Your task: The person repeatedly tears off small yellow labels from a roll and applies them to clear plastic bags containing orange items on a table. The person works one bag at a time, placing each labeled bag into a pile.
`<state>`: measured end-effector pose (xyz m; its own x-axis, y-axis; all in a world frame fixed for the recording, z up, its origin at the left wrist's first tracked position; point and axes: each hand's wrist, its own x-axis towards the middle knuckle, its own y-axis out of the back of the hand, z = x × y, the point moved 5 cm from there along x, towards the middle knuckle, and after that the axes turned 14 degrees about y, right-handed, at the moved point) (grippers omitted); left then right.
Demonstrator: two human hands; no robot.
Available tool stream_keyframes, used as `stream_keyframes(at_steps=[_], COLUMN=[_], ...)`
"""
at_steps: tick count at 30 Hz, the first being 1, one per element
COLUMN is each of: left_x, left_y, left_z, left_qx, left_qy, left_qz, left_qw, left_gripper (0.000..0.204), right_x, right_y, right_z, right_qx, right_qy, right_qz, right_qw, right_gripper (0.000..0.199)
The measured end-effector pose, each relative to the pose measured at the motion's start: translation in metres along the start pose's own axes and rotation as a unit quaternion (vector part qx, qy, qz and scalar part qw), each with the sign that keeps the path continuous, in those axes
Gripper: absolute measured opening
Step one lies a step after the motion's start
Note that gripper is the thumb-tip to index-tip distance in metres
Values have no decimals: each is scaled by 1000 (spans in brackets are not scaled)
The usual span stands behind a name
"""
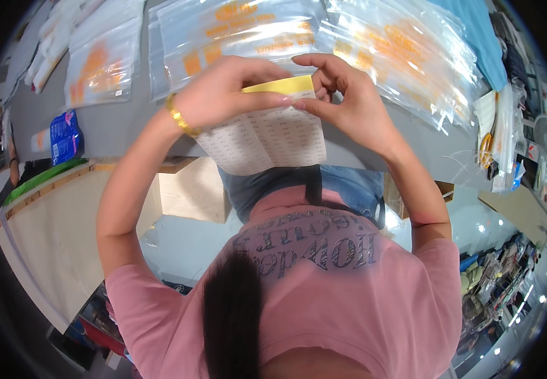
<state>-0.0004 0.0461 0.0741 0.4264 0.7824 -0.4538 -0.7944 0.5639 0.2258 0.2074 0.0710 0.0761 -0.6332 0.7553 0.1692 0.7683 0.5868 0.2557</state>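
A white sheet of small printed labels [273,139] hangs in front of my body, its yellow backing [279,85] showing along the folded top edge. My left hand [223,95], with a gold bracelet at the wrist, is closed on the sheet's upper left, thumb across the front. At the upper right corner, my right hand [349,101] is closed too. Its thumb tip lies on the sheet beside my left thumb, and its index finger arches above. Whether a loose label sits between the fingertips is too small to tell.
Across the grey table [406,148] lie clear plastic bags with orange print [242,38], more bags [406,50] at right and others [103,69] at left. A blue packet [65,136] is at the left, yellow-handled scissors [487,148] at the right edge. Light blue cloth [475,31] lies at the far right.
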Motion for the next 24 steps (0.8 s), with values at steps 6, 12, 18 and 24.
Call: stream_keyframes(at_steps=[6,12,18,24], left_x=[27,25,28,35], left_y=[-15,-10,-6,-7], left_z=[-7,-21,-22,-33], left_qx=[-183,-237,-248,-178], left_qy=[41,96,127,159], left_qz=[-69,-47,-54,-25], left_qw=[980,966,959,971], left_gripper=[35,37,34,32], right_x=[-1,11,12,-2], right_y=[19,11,2,-1], right_z=[-27,-18,-22,-10], right_qx=[-249,-308,-326,-349], right_qy=[241,274,329,346], right_qz=[32,5,9,-7], right_qw=[938,911,886,871], right_gripper=[29,22,17,26])
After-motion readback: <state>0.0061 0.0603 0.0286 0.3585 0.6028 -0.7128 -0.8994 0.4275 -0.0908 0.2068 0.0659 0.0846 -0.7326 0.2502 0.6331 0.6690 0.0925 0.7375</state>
